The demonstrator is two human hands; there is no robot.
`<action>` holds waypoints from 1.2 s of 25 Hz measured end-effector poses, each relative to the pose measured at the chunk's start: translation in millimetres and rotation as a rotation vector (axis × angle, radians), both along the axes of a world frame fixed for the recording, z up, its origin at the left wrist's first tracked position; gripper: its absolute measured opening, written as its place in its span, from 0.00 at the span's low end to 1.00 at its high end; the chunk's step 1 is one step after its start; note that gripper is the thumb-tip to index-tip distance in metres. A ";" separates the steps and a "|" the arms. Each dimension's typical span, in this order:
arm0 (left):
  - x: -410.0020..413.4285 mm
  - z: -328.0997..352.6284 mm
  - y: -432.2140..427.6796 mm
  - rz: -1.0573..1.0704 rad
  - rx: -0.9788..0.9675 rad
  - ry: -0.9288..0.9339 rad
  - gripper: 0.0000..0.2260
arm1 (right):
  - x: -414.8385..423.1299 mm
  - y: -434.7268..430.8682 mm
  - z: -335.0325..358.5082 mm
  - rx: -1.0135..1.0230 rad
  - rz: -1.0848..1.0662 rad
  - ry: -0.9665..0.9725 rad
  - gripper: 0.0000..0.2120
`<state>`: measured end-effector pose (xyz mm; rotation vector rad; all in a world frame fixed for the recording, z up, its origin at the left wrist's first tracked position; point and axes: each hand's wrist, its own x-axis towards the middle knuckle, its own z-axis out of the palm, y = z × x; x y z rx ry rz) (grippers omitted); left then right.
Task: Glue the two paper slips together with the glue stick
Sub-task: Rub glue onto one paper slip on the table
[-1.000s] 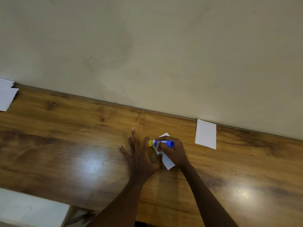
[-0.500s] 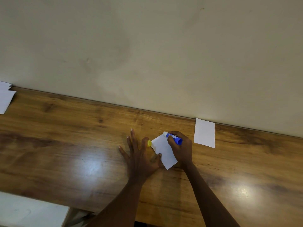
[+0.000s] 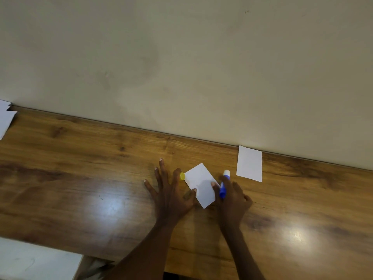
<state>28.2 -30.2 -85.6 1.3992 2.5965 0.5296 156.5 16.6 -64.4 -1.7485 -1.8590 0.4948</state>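
A white paper slip (image 3: pixel 200 183) lies tilted on the wooden table (image 3: pixel 80 178). My left hand (image 3: pixel 171 190) rests flat beside it, fingers spread, thumb pressing the slip's left edge. My right hand (image 3: pixel 232 197) holds the blue glue stick (image 3: pixel 223 184) just right of the slip, its white tip pointing away from me. One fingertip of that hand touches the slip's right edge. The yellow cap (image 3: pixel 182 176) sits by my left index finger. A second white slip (image 3: pixel 249 163) lies farther right, against the wall.
More white paper (image 3: pixel 5 118) lies at the table's far left edge. A pale wall (image 3: pixel 181 67) runs along the back of the table. A white surface (image 3: pixel 36 261) shows below the table's front edge at lower left.
My right hand has drawn the glue stick off the slip to its right side, turning the tip away from me. The slip is uncovered now. My left hand has stayed put.
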 end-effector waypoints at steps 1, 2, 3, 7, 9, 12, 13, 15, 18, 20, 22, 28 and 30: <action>0.5 -0.3 0.1 0.000 -0.006 0.005 0.32 | -4.0 -8.4 -0.6 -0.092 0.014 -0.064 0.18; 1.0 -0.3 0.2 0.002 -0.005 0.009 0.32 | -8.9 -14.5 0.6 -0.168 0.030 -0.036 0.19; 1.3 0.3 0.3 0.005 0.003 0.011 0.32 | -13.3 -18.0 3.4 -0.210 0.027 0.075 0.21; 1.3 0.7 0.4 -0.001 -0.031 -0.004 0.32 | -16.3 -16.6 16.9 -0.190 -0.188 0.618 0.26; 0.3 0.0 0.7 -0.002 -0.041 -0.011 0.32 | -19.4 -19.1 16.7 -0.210 -0.304 0.734 0.30; -0.6 -0.2 0.7 -0.001 -0.036 -0.028 0.32 | -29.7 -30.4 12.7 -0.215 -0.428 0.774 0.31; -0.4 0.0 0.3 -0.001 -0.034 -0.030 0.32 | -31.0 -31.5 12.4 -0.203 -0.453 0.783 0.30; -0.9 0.6 -0.9 -0.001 -0.031 -0.034 0.32 | -29.8 -27.9 15.0 -0.179 -0.470 0.795 0.29; -0.6 2.5 -2.5 0.001 0.001 -0.066 0.32 | -18.7 -10.9 23.2 -0.086 -0.376 0.757 0.27; 0.7 4.2 -3.2 0.002 0.030 -0.085 0.31 | -11.1 4.6 28.3 -0.029 -0.247 0.687 0.25; 0.9 4.3 -3.4 0.006 0.033 -0.088 0.29 | -7.3 18.4 28.8 -0.035 -0.104 0.583 0.23; 0.1 1.9 -1.6 0.004 -0.027 -0.038 0.30 | -3.6 35.0 15.7 -0.162 0.309 0.265 0.20; -0.2 0.9 -1.1 0.012 -0.021 -0.021 0.30 | -3.6 38.6 12.3 -0.157 0.426 0.117 0.21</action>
